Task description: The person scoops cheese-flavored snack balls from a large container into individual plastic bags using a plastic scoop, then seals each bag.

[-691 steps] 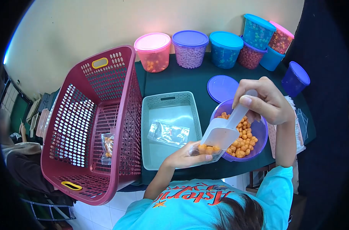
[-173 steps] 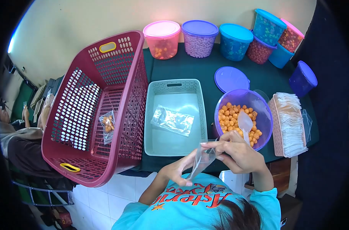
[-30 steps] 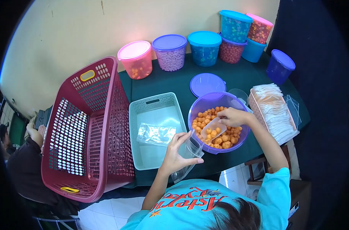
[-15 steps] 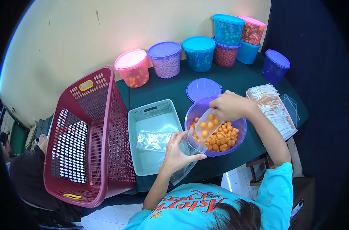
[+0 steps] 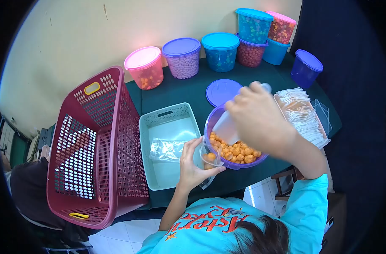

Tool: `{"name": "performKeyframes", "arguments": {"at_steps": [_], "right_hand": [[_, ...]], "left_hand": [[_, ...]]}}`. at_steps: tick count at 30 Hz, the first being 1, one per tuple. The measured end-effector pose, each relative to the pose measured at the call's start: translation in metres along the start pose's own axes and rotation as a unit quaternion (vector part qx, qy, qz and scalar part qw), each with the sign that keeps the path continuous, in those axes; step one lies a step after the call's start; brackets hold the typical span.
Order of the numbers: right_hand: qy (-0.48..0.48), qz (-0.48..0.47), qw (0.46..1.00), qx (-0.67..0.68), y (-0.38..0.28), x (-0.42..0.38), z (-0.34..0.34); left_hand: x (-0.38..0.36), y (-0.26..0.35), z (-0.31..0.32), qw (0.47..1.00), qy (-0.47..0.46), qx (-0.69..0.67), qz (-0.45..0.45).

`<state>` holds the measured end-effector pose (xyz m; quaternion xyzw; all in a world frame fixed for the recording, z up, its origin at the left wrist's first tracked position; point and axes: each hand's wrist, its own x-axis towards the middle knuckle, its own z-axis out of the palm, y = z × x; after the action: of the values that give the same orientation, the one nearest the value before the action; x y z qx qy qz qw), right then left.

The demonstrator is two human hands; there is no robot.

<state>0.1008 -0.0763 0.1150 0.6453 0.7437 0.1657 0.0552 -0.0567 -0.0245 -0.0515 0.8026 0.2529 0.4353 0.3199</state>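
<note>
My left hand point(image 5: 190, 166) grips a clear plastic bag point(image 5: 207, 153) by its mouth, beside the near left rim of a purple bucket point(image 5: 249, 164). A few round orange snacks lie inside the bag. My right hand point(image 5: 258, 118) is closed round the handle of a translucent scoop point(image 5: 227, 127), tilted down into the bucket. Orange snack balls point(image 5: 240, 153) fill the bucket's lower part, and the scoop's lower end is among them. My right hand and forearm hide the bucket's right side. Behind it lies a round purple lid point(image 5: 223, 92).
To the left are a pale green tray point(image 5: 162, 180) holding clear plastic bags point(image 5: 168, 150) and a tall maroon crate point(image 5: 133, 156). A box of white packets point(image 5: 302, 114) stands right. Several lidded tubs point(image 5: 183, 61) line the back. Another person's dark clothing point(image 5: 30, 186) shows far left.
My right hand has turned the scoop from the bag's mouth down into the bucket. Orange balls that were in the scoop now sit in the bag. The view has shifted slightly.
</note>
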Motion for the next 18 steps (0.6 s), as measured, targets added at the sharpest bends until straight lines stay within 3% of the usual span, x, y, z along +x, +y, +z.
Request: {"name": "performKeyframes", "arguments": {"at_steps": [1,4,9,14,16,18], "right_hand": [[0.004,0.023,1.0,-0.001,0.01,-0.003,0.008],[-0.118,0.068,0.991,-0.015,0.032,-0.005,0.058],[-0.104,0.097,0.989,-0.041,0.055,-0.03,0.125],[-0.113,0.07,0.987,0.095,0.061,-0.042,0.144],[-0.185,0.071,0.964,0.178,0.061,-0.039,0.146],[-0.152,0.062,0.965,0.206,0.059,-0.038,0.15]], "left_hand": [[-0.004,-0.005,-0.003,1.0,0.001,-0.001,-0.002],[-0.02,-0.021,-0.005,0.998,-0.015,-0.066,-0.012],[-0.031,-0.026,0.001,0.982,-0.012,-0.187,-0.027],[-0.029,-0.021,0.004,0.991,-0.039,-0.126,-0.02],[-0.026,-0.017,0.002,0.993,-0.055,-0.101,-0.01],[-0.025,-0.014,0.002,0.993,-0.078,-0.083,-0.006]]}}
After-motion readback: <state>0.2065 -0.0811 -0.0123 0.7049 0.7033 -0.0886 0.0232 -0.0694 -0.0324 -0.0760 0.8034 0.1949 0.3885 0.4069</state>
